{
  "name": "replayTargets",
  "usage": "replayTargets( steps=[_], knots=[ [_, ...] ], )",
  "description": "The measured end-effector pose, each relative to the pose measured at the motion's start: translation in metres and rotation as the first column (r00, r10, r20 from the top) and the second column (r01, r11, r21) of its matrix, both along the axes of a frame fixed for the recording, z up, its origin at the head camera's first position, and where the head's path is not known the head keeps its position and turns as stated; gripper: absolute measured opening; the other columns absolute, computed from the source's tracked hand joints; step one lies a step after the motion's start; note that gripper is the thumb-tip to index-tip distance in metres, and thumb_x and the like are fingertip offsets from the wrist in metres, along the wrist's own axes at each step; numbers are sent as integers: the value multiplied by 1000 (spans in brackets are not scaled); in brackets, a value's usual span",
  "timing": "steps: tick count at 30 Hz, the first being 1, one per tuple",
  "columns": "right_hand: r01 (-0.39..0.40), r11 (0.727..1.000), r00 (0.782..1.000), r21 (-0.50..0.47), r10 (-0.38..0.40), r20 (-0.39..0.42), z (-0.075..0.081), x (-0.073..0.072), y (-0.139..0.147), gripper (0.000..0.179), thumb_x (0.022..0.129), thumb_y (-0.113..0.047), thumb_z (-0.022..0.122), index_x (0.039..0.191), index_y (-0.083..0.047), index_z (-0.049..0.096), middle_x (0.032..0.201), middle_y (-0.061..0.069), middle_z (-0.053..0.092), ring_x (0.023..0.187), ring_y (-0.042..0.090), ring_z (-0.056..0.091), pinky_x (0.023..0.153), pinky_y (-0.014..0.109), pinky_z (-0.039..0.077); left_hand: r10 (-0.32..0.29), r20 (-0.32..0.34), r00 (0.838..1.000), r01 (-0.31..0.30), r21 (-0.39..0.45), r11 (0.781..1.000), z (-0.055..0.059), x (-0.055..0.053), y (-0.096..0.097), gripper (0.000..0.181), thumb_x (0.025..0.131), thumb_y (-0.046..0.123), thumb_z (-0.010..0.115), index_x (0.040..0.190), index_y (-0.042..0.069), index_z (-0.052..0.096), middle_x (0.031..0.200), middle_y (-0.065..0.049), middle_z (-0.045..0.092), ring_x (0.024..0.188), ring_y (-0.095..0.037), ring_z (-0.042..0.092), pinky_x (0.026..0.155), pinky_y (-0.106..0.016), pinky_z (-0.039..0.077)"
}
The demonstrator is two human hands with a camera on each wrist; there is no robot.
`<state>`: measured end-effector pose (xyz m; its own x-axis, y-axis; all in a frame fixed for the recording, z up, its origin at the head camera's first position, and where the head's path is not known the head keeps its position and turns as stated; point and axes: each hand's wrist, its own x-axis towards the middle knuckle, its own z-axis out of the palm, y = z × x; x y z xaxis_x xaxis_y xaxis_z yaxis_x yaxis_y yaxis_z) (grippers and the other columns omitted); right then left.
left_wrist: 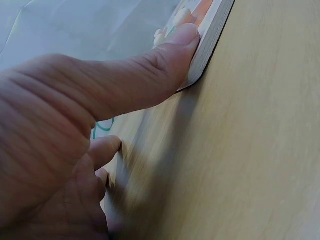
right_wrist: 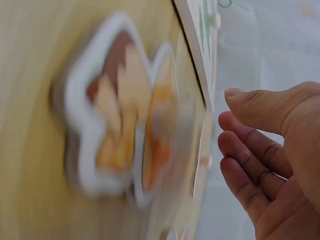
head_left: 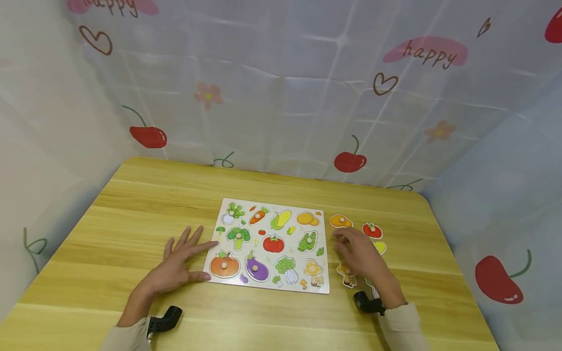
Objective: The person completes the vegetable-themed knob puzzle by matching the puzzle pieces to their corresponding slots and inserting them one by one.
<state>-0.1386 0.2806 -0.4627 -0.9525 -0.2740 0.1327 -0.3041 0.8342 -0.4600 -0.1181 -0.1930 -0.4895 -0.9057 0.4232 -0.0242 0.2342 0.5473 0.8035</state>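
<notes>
At the bottom of the head view, two beige sleeves [head_left: 401, 324] come in over the wood-grain table [head_left: 263, 321], a black wrist device [head_left: 166, 319] beside each. Lower left of centre, the left hand [head_left: 173, 268] lies spread, with its thumb and index finger touching the left side of the puzzle board [head_left: 291, 246]; the left wrist view shows the thumb pressing on the board's edge. To the right, the right hand [head_left: 361, 251] hangs over the loose pieces, fingers loosely bent, a gap between thumb and fingertips and nothing between them (the right wrist view is blurred around the pieces). Around it lie a mushroom piece [head_left: 349, 279] just below, a yellow piece [head_left: 379, 247] and a tomato piece [head_left: 372, 230] to its upper right, and an orange piece [head_left: 339, 221] above. The board sits mid-frame, with six knobbed pieces in it, among them the pumpkin [head_left: 230, 271] at lower left and the carrot [head_left: 262, 212] towards the top. Behind the table, cherry-printed cloth [head_left: 281, 126] fills the upper frame.
</notes>
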Motion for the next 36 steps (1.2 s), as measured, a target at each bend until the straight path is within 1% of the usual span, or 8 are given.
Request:
replayTargets(
  steps=[3,6,12,22,25,30,32,36],
  knots=[
    [-4,1000,1000,1,4,-17,3,1,12,23,92,-8,70,115,-4,69,107,8,68,93,25,68,78,43,56,-3,-2,1000,3,4,1000,0,0,0,72,76,32,85,141,18,58,165,-25,12,152,-49,-10,111,-69,-20],
    [-22,1000,998,1,22,-60,4,3,24,18,92,-8,71,109,-3,69,104,8,68,91,26,68,76,44,56,-5,-5,1000,5,1,1000,0,0,0,73,76,33,85,142,18,58,165,-26,11,152,-49,-11,111,-69,-20],
    [-32,999,992,18,34,-118,4,8,47,13,90,-8,73,103,-6,70,101,5,66,86,24,65,73,44,55,-10,-5,1000,10,-3,1000,0,-1,-1,73,76,34,84,142,19,57,166,-25,11,152,-48,-11,111,-69,-20],
    [19,997,999,76,-16,-49,9,16,79,15,88,-6,74,103,-8,69,101,8,64,83,21,60,66,33,51,-7,-4,1000,7,-8,1000,-2,-1,-1,74,76,35,85,142,19,57,166,-25,11,152,-48,-11,111,-69,-20],
    [6,996,998,94,0,-68,9,17,86,15,87,-1,73,100,-7,69,100,9,64,80,19,59,65,32,51,-6,-3,1000,6,-13,1000,-3,-1,-1,74,76,35,85,143,20,57,166,-24,11,152,-48,-11,111,-69,-20],
    [-54,993,990,107,67,-121,8,17,91,19,84,7,73,96,-7,69,98,9,65,74,15,60,63,31,52,-4,-4,1000,4,-10,1000,-3,-1,-1,74,76,35,84,143,20,57,166,-24,11,152,-47,-11,111,-68,-20],
    [-60,992,991,107,72,-111,8,16,91,21,83,8,73,95,-8,69,97,8,65,73,13,59,63,30,52,-3,-3,1000,3,-10,1000,-3,-1,-2,74,76,35,85,143,20,57,166,-24,11,152,-47,-11,111,-69,-20],
    [-29,993,998,117,36,-57,7,14,92,20,84,8,71,96,-8,69,97,6,65,74,10,58,66,29,53,-4,-4,1000,4,-10,1000,-2,0,-1,74,76,35,84,143,20,57,166,-24,11,152,-47,-11,111,-68,-20]
  ],
)
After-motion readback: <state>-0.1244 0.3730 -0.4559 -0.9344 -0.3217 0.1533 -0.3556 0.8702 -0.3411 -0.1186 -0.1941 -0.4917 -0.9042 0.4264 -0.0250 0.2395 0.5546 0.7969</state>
